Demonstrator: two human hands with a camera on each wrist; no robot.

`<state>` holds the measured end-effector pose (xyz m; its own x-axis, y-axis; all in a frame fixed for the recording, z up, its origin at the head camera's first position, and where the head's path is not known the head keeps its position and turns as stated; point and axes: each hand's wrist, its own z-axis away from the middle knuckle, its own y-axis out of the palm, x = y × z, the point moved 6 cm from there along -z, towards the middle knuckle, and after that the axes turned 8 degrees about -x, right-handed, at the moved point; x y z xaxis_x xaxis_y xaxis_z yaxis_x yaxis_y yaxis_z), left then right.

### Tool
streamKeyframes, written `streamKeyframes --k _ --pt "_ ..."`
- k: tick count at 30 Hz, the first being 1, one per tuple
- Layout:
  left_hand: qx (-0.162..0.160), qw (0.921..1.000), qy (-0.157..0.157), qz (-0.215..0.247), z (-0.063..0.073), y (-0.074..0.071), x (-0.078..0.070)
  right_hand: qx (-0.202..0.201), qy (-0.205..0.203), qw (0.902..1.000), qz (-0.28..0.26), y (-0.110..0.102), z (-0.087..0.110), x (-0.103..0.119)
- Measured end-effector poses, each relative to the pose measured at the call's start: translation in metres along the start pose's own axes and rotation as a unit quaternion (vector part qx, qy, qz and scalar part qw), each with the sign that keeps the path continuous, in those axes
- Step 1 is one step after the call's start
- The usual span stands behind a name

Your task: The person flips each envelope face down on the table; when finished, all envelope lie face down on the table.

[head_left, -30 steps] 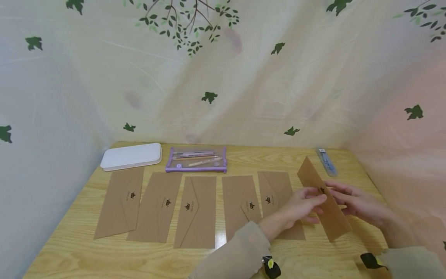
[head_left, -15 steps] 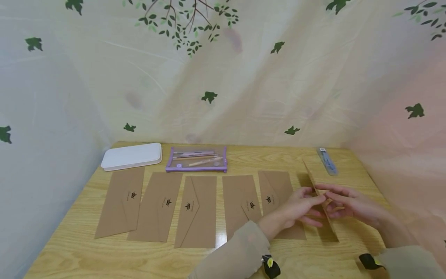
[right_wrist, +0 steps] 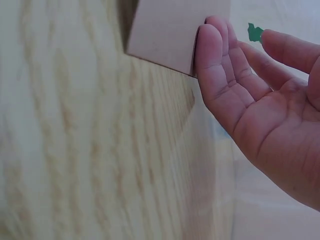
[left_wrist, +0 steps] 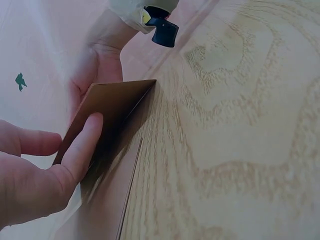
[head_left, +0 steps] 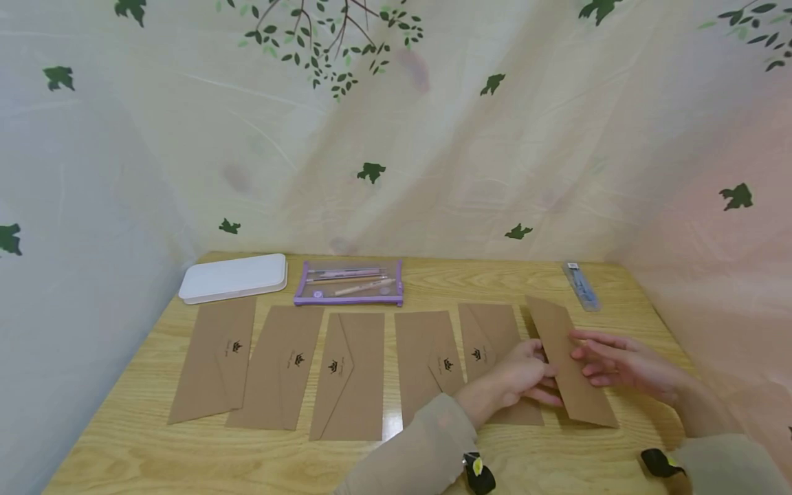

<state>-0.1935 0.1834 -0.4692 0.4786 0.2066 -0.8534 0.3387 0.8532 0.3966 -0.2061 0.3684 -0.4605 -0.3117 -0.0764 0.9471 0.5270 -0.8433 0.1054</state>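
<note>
A brown paper envelope (head_left: 570, 375) stands tilted on its long edge between my hands, its plain side facing up and right. My left hand (head_left: 520, 378) supports it from the left; in the left wrist view, a straight finger (left_wrist: 89, 137) lies against its shaded underside. On the other side, my right hand (head_left: 640, 368) touches it near the right edge with extended fingertips. The right wrist view shows these fingers (right_wrist: 210, 50) held together beside the envelope's corner, thumb apart. Just left of it lies another crown-printed envelope (head_left: 491, 330), partly covered by my left arm.
Several more brown envelopes (head_left: 346, 405) lie in a row across the wooden table (head_left: 204, 464). Behind them are a white case (head_left: 234, 278), a clear purple-trimmed pencil pouch (head_left: 348, 300) and a slim blue packaged item (head_left: 580, 285). Fabric walls (head_left: 278, 172) surround the table.
The upright envelope has turned over: its crown-printed side faced me, then it stood edge-on, and now its plain side shows. Both hands stay around it with small finger shifts.
</note>
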Motion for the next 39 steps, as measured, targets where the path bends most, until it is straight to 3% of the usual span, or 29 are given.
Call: streamKeyframes --k 13,21,30,39 --pt "-0.015 0.9997 0.006 -0.020 0.001 -0.002 0.002 0.034 -0.003 0.9975 -0.062 -0.006 0.005 -0.001" --pt "-0.039 0.9969 0.020 -0.065 0.005 -0.004 0.000 -0.012 0.005 0.9993 -0.035 -0.012 0.008 -0.001" --pt "-0.108 0.9874 0.024 -0.114 0.013 0.000 -0.002 -0.070 -0.005 0.9975 0.009 -0.019 0.011 0.002" --pt "-0.113 0.9767 0.031 -0.180 0.018 0.000 -0.004 -0.082 -0.014 0.9965 0.015 -0.019 0.009 -0.004"
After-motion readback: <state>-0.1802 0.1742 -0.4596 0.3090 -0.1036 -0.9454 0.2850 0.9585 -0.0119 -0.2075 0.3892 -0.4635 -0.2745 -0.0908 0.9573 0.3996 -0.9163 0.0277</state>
